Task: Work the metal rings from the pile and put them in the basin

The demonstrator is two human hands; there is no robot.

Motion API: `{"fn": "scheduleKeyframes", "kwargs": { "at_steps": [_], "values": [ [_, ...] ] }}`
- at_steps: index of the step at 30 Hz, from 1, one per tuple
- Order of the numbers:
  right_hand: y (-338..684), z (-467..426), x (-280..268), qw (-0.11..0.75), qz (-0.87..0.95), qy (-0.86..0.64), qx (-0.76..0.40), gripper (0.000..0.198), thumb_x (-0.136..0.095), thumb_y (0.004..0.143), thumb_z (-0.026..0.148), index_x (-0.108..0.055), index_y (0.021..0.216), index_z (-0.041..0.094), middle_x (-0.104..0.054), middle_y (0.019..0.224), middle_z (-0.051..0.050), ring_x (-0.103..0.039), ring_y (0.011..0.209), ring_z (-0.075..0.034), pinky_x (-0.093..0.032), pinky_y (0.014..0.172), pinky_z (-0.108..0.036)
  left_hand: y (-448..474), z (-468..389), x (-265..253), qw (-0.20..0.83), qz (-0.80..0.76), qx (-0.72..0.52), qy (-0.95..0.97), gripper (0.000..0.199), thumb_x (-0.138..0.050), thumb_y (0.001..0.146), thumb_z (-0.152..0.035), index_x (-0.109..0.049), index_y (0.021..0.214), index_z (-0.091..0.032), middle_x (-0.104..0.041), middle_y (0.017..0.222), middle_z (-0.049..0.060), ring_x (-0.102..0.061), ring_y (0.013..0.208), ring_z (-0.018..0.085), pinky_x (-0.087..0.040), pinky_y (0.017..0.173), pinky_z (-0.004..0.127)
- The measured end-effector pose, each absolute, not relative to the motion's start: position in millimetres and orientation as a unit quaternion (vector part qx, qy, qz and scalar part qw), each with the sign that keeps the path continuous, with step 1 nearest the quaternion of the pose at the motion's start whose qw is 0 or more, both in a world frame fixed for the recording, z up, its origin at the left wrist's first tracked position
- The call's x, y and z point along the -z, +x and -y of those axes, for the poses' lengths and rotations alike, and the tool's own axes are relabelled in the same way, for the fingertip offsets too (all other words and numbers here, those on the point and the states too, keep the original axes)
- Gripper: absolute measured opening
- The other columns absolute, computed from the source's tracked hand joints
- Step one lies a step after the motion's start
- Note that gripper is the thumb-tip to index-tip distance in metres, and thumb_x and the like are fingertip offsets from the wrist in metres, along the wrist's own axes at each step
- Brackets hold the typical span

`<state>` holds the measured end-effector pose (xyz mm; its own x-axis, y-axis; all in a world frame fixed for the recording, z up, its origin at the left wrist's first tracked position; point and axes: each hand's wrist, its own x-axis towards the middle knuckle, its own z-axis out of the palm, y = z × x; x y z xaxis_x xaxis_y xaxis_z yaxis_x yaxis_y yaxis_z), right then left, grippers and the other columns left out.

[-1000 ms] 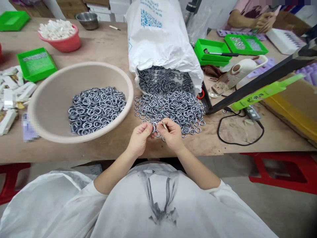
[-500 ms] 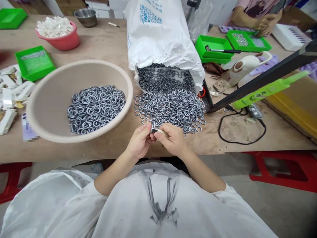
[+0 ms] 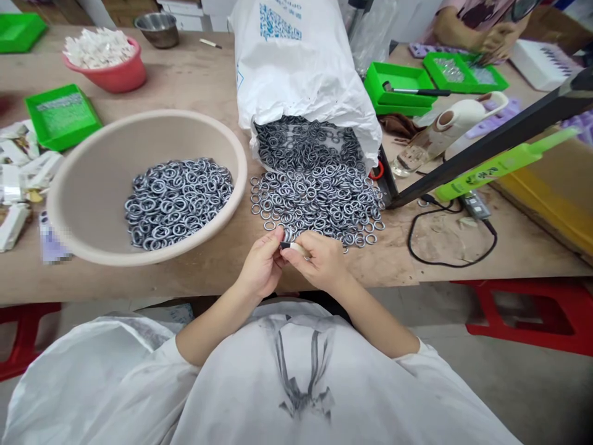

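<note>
My left hand [image 3: 263, 262] is closed, pinching a grey metal-looking ring [image 3: 287, 235] between thumb and fingers; part of the ring is hidden. In my right hand [image 3: 322, 259] is a small pale-handled tool [image 3: 299, 249] with a dark tip, whose exact kind I cannot make out. Its dark end points left and meets the fingers of my left hand, just below the ring. Right behind both hands lies a loose pile of grey rings [image 3: 319, 201], spilling from the mouth of a white sack [image 3: 306, 80]. More grey rings [image 3: 178, 201] fill part of a large beige basin [image 3: 88, 241] to the left.
A dark slanted bar [image 3: 486, 148], a bottle [image 3: 435, 136] and a black cable [image 3: 451, 267] are on the right. Green trays [image 3: 401, 77] stand behind them, near another person's hands [image 3: 498, 40]. A red bowl [image 3: 111, 77] and white parts [image 3: 13, 225] are at left.
The dark tip of the tool has shifted slightly left, closer in against my left fingers. Both hands otherwise stay in place, and the view has moved a little.
</note>
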<state>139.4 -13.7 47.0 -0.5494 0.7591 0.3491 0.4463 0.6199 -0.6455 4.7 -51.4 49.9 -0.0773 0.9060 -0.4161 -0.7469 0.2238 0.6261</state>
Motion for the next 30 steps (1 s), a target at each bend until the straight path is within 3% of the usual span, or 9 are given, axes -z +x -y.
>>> {"fn": "scheduleKeyframes", "kwargs": {
  "at_steps": [8, 14, 18, 21, 23, 27, 30],
  "values": [
    [140, 12, -48, 0.29, 0.854, -0.359, -0.241, 0.044, -0.048, 0.094, 0.055, -0.055, 0.067, 0.021, -0.057, 0.063, -0.001, -0.047, 0.059, -0.014, -0.026, 0.057, -0.028, 6, 55, -50, 0.689, -0.388, -0.606, 0.092, 0.036, -0.085, 0.066, -0.037, -0.057, 0.071, -0.015, -0.052, 0.062, -0.005, -0.045, 0.052, 0.005, -0.039, 0.049, 0.016],
    [152, -23, -39, 0.314, 0.752, -0.535, -0.222, 0.049, -0.041, 0.097, 0.057, -0.052, 0.065, 0.021, -0.048, 0.055, 0.002, -0.042, 0.054, -0.013, -0.025, 0.057, -0.027, 5, 67, -40, 0.712, -0.376, -0.565, 0.178, 0.038, -0.081, 0.071, -0.042, -0.054, 0.063, -0.015, -0.044, 0.054, -0.004, -0.044, 0.052, 0.007, -0.044, 0.055, 0.02],
    [137, -38, -27, 0.189, 0.802, -0.532, -0.195, 0.04, -0.049, 0.094, 0.057, -0.068, 0.086, 0.022, -0.068, 0.082, -0.004, -0.058, 0.071, -0.018, -0.03, 0.061, -0.027, -17, 71, -24, 0.643, -0.445, -0.597, 0.179, 0.031, -0.079, 0.072, -0.039, -0.059, 0.068, -0.015, -0.056, 0.063, -0.001, -0.052, 0.059, 0.009, -0.048, 0.059, 0.02],
    [110, -38, -21, 0.108, 0.856, -0.478, -0.164, 0.038, -0.057, 0.091, 0.054, -0.067, 0.115, 0.027, -0.07, 0.107, -0.007, -0.064, 0.087, -0.023, -0.038, 0.066, -0.028, -39, 73, -16, 0.612, -0.467, -0.621, 0.148, 0.023, -0.073, 0.071, -0.032, -0.056, 0.068, -0.016, -0.061, 0.066, 0.001, -0.057, 0.061, 0.011, -0.05, 0.061, 0.022],
    [93, -37, -18, 0.065, 0.887, -0.437, -0.133, 0.038, -0.058, 0.092, 0.047, -0.064, 0.124, 0.029, -0.068, 0.112, -0.007, -0.065, 0.09, -0.024, -0.041, 0.067, -0.03, -50, 76, -15, 0.614, -0.463, -0.627, 0.126, 0.019, -0.066, 0.071, -0.03, -0.054, 0.068, -0.017, -0.061, 0.064, 0.001, -0.057, 0.058, 0.011, -0.051, 0.058, 0.023],
    [73, -38, -17, 0.007, 0.909, -0.406, -0.09, 0.03, -0.045, 0.098, 0.03, -0.07, 0.113, 0.023, -0.065, 0.111, -0.011, -0.066, 0.091, -0.024, -0.042, 0.066, -0.031, -58, 76, -21, 0.638, -0.452, -0.613, 0.113, 0.029, -0.059, 0.076, -0.043, -0.051, 0.066, -0.018, -0.057, 0.061, 0.0, -0.053, 0.049, 0.011, -0.049, 0.048, 0.024],
    [76, -40, -18, 0.037, 0.895, -0.429, -0.118, 0.027, -0.043, 0.097, 0.024, -0.069, 0.103, 0.019, -0.065, 0.109, -0.012, -0.064, 0.089, -0.023, -0.042, 0.066, -0.03, -54, 72, -21, 0.644, -0.455, -0.603, 0.117, 0.043, -0.068, 0.075, -0.05, -0.043, 0.061, -0.018, -0.048, 0.057, -0.005, -0.044, 0.043, 0.007, -0.039, 0.041, 0.019]
  ]
}}
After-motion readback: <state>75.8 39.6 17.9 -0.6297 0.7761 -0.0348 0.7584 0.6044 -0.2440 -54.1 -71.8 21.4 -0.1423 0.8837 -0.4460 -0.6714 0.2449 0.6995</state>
